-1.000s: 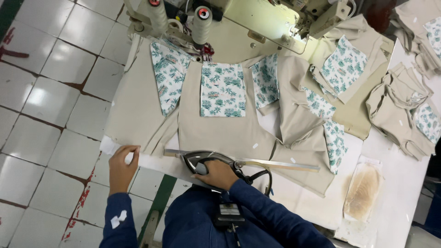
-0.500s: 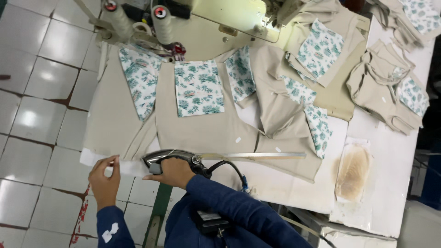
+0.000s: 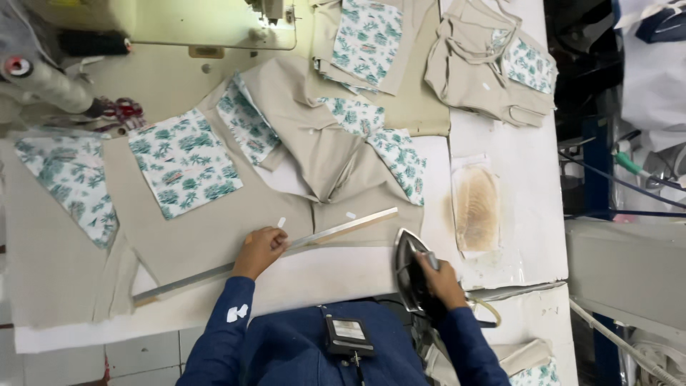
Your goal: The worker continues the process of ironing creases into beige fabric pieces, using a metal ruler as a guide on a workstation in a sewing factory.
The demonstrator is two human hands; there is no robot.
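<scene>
Head camera looks straight down on a white-padded bench (image 3: 514, 186) spread with beige garment pieces. Left hand (image 3: 263, 247) is closed lightly on a long metal ruler (image 3: 271, 254), fingers pressing it flat along the lower edge of the beige cloth panel (image 3: 214, 229); that pressure seems meant to pin the hem line and keep the fabric from creeping. The ruler lies slanted, its right end raised toward the middle of the bench. Right hand (image 3: 441, 280) is wrapped around the handle of an electric iron (image 3: 413, 275), which stands just off the ruler's right end, nose pointing away from the person, near but apart from the cloth edge. A scorched resting pad (image 3: 476, 207) lies just beside the iron, likely its parking spot. Teal floral pocket patches (image 3: 184, 163) sit on the panels, and a sewing machine (image 3: 164, 25) occupies the far edge.
</scene>
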